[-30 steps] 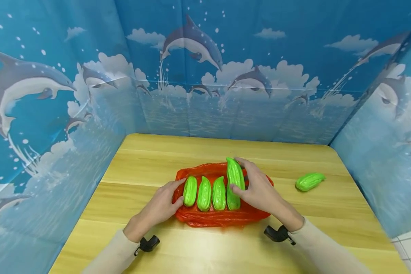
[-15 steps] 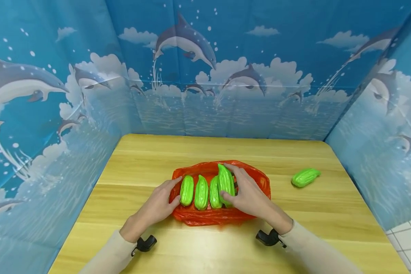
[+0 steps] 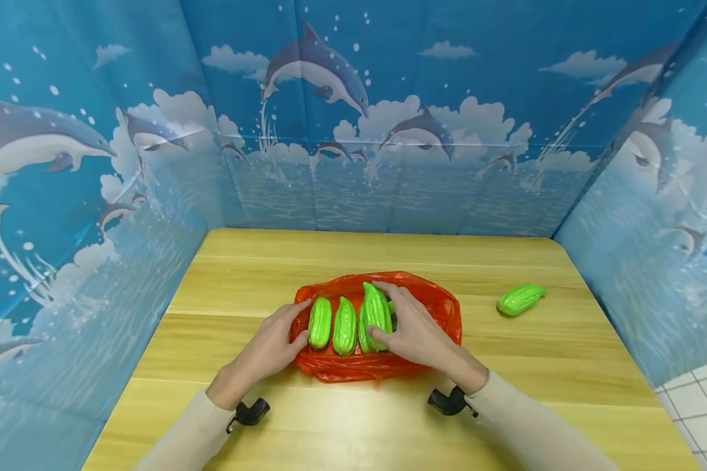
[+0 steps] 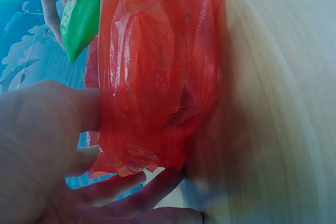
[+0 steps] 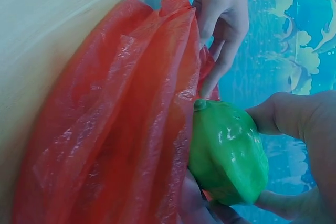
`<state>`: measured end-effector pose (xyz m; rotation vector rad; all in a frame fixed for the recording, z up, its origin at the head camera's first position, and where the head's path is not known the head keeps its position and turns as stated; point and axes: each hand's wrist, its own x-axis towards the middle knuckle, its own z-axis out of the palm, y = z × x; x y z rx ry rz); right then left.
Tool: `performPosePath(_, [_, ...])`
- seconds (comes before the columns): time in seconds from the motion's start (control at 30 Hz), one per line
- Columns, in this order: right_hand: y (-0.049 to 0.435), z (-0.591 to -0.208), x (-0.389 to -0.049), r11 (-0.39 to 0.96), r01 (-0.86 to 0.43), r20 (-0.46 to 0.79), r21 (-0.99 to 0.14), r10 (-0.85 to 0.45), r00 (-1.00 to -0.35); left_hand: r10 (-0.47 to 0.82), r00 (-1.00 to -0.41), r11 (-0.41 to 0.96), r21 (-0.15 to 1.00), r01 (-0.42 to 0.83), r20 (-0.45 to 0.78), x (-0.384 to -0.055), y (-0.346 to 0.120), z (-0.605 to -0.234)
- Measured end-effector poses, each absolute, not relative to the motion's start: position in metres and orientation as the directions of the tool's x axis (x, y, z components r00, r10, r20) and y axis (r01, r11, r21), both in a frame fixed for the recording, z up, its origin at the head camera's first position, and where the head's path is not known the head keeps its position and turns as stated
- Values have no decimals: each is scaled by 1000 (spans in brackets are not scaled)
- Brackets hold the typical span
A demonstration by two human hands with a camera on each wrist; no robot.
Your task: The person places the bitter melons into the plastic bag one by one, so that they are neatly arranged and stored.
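A red plastic bag [image 3: 442,307], spread open like a shallow basket, lies on the table with several green ridged gourds in it. Two of them, the leftmost gourd [image 3: 320,322] and its neighbour [image 3: 344,326], show fully. My right hand [image 3: 415,327] grips another gourd [image 5: 228,153] between thumb and fingers, tilted up over the row's right part and partly covering a gourd beneath. At the bag's left end, my left hand [image 3: 273,343] rests with thumb and fingers spread along the edge. The left wrist view shows its thumb against the red plastic and its fingers reaching past the end.
One more green gourd [image 3: 521,299] lies on the wooden table [image 3: 342,425] to the right of the bag. A blue dolphin-print curtain [image 3: 353,183] surrounds the table on three sides. White floor tiles [image 3: 704,399] show beyond the right edge.
My right hand has moved left with the gourd, bringing it over the row and uncovering more of the bag's right end. The left hand stays at the left end. The head view has shifted slightly.
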<state>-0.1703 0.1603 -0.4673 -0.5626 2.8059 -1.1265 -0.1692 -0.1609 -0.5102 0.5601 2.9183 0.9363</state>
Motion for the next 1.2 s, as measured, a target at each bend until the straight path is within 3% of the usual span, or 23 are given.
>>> performPosePath(1.2, [134,-470,-178,693,-240,-31,-680,-355,-934,332,-942,762,577,295,44,-170,-159,-504])
